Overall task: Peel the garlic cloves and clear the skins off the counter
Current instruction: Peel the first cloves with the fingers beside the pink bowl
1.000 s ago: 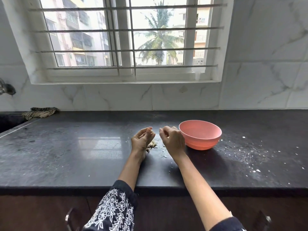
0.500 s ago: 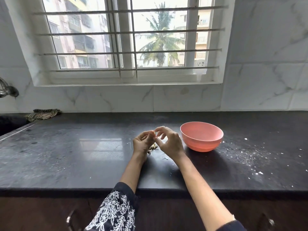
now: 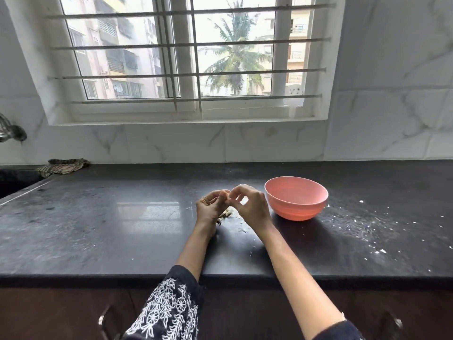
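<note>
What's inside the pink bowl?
Only the far inner wall of the pink bowl shows, bare and pink. Its near rim covers the bottom, so whatever lies there cannot be seen. Both hands work beside it, not in it.

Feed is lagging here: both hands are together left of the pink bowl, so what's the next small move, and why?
Probably pull the skin off with the right hand while the left hand holds the clove. Their fingertips meet above the counter, pinching something too small to make out; loose skins lie below, and the pink bowl waits alongside.
</note>
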Demonstrator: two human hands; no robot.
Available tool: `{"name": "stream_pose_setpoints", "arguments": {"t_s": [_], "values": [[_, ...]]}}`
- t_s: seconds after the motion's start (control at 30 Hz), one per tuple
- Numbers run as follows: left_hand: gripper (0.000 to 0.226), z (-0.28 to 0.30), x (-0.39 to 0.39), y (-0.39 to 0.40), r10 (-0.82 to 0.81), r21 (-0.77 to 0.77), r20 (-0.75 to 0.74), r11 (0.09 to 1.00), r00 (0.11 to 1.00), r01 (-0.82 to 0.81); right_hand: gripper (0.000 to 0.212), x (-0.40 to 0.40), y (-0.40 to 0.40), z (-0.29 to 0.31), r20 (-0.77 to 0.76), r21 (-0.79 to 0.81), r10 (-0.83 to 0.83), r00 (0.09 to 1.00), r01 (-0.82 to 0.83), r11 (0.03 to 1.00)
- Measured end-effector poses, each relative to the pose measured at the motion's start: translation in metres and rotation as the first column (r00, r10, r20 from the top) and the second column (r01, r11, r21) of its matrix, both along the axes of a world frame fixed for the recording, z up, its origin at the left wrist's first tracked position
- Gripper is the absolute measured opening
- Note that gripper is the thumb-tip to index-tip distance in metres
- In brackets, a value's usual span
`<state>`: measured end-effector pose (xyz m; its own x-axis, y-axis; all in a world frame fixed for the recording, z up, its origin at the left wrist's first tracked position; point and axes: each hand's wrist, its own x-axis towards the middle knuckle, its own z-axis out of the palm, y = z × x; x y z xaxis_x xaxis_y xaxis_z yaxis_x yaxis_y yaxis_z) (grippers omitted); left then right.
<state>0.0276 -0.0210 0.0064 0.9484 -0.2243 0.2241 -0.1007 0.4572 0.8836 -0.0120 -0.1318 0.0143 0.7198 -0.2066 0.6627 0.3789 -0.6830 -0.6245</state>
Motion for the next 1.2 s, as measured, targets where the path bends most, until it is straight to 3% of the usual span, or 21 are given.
{"name": "stream_pose_setpoints", "arguments": {"t_s": [0.37,0.47,0.53,0.63,0.97,1.2], "values": [[0.019,0.002,-0.003,-0.001,0.0,-0.053,0.006,0.999,1.0,0.001,0.008,0.0,-0.001,0.001,0.045,0.01,-0.034,0.998,0.034,0.999],[0.024,0.002,-0.004,0.0,-0.018,-0.059,0.026,0.998,0.999,0.02,0.021,0.001,0.0,0.0,0.007,-0.015,0.001,1.0,-0.001,1.0],[0.021,0.001,-0.004,0.001,-0.02,-0.045,0.039,0.999,0.999,0.022,0.019,0.0,0.002,0.0,-0.014,-0.043,0.008,1.0,-0.009,0.999],[0.008,-0.002,-0.001,0.0,-0.006,-0.009,0.035,1.0,0.999,0.007,0.014,-0.004,0.002,0.003,-0.019,-0.06,-0.048,0.999,0.047,0.997],[0.006,-0.001,-0.003,-0.002,0.0,0.063,0.031,0.998,1.0,-0.002,0.023,-0.012,0.0,0.005,-0.066,-0.225,-0.326,0.943,0.304,0.926],[0.007,-0.001,-0.004,-0.004,-0.03,0.062,0.004,0.998,1.0,0.03,0.016,-0.008,0.001,0.004,-0.085,-0.174,-0.341,0.936,0.323,0.93]]}}
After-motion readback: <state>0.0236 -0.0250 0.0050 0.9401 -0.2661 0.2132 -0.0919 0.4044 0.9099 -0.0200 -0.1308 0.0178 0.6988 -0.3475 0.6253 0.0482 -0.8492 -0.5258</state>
